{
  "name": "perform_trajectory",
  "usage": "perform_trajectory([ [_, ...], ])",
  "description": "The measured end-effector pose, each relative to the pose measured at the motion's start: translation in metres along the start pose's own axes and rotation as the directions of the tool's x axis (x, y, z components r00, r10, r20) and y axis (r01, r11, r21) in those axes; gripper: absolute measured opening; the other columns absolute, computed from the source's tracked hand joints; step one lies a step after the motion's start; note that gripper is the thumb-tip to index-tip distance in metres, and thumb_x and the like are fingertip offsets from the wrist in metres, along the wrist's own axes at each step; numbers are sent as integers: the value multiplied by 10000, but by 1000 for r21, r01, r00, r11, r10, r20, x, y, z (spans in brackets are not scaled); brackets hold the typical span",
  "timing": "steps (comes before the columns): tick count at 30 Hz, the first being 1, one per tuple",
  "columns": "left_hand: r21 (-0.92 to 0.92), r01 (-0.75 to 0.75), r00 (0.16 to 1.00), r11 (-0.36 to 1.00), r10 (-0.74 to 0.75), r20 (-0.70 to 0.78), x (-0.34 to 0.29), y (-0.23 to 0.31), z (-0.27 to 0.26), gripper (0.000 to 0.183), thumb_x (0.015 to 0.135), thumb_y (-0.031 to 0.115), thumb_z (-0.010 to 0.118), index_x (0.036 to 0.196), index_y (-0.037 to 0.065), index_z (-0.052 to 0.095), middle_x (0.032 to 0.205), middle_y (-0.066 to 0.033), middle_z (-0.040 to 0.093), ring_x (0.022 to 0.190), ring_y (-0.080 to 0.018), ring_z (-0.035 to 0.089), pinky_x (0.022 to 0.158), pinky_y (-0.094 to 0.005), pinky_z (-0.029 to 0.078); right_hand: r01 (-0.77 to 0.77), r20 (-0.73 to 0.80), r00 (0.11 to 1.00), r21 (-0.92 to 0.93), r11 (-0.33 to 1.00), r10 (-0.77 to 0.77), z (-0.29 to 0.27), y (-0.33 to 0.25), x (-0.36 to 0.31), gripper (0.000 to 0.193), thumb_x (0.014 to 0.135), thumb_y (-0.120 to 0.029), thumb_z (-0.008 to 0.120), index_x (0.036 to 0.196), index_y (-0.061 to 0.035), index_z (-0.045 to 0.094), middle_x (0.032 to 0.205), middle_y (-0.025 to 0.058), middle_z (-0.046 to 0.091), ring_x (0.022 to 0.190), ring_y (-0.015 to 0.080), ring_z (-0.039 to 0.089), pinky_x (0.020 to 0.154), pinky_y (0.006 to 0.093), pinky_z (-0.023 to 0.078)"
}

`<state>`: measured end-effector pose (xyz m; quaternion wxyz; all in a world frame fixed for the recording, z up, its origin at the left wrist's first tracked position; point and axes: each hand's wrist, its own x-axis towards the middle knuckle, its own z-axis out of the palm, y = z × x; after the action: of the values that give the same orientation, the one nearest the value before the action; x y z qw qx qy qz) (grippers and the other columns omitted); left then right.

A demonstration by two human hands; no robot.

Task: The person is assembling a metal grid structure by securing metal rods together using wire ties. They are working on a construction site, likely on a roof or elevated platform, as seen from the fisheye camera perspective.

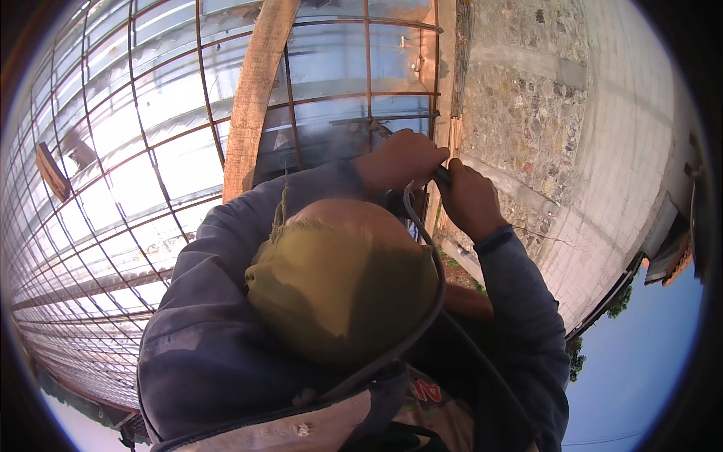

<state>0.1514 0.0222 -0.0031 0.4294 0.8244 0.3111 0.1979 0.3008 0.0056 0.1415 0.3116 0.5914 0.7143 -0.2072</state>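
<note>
My left hand (401, 160) is closed near the front of a dark-handled tool with a cable, which looks like a welding electrode holder (442, 178). Its tip (382, 129) sticks out past my left knuckles, close to a short dark bar (361, 119) at the edge of a rebar grid (369, 56). My right hand (473, 199) wraps round the rear of the same handle. Thin smoke hangs beside the tip. A grey cable (413, 207) loops below the hands. My fingers hide most of the tool.
A rough wooden plank (252, 90) crosses the grid left of my hands. Beneath it are shiny metal sheets (324, 56). On the right, timber (446, 60) borders a stone wall (520, 105) and pale blockwork (629, 128). A yellow-green cloth (339, 279) fills the middle.
</note>
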Motion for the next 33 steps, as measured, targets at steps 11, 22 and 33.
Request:
perform_trajectory([
  [11,-15,-196,898,980,174,-405,-24,-26,18,313,789,180,817,1077,160,695,959,-27,720,995,-274,722,904,-427,553,-41,-307,947,-405,913,-93,17,-72,-23,144,930,-150,698,995,-25,671,980,137,662,878,306,722,800,507,621],
  [22,4,-39,985,999,39,-166,-16,-11,-1,170,842,242,759,975,140,733,862,-96,769,839,-332,775,767,-483,591,108,-189,972,-152,982,-136,11,-41,-11,200,1002,-184,642,1122,-24,632,900,178,704,744,358,773,616,458,625],
  [33,62,-158,957,986,168,-235,-34,-19,-10,278,773,258,812,1031,170,755,974,-73,745,1012,-302,731,886,-456,555,-113,191,982,619,777,-9,23,-21,7,381,1080,-286,592,1267,43,639,917,197,746,775,306,758,681,492,582],
])
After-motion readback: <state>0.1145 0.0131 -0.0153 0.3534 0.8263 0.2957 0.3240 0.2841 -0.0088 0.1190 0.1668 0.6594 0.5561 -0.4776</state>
